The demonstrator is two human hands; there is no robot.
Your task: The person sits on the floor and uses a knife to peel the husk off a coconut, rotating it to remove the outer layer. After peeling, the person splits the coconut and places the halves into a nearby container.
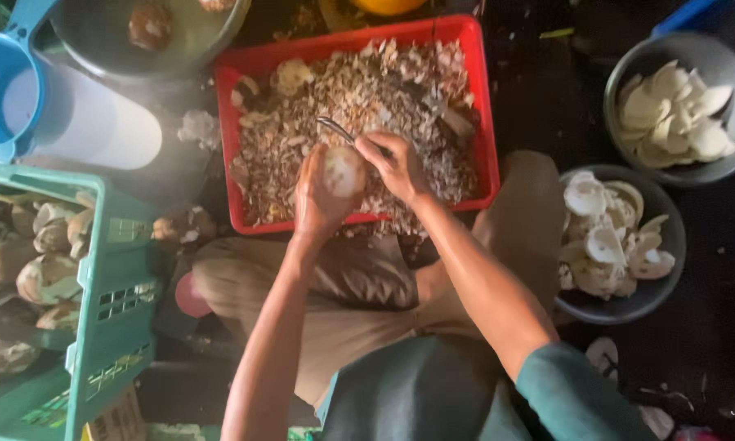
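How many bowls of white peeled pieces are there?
2: one grey bowl at the upper right, another grey bowl just below it by the person's knee. More may lie outside the view.

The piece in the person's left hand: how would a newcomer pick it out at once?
Find the red crate of brown peelings at top centre. Above its near edge, the left hand cups a pale round coconut piece, while the right hand works a metal peeler on it. It alone is in hand; other pieces lie in bowls and crates.
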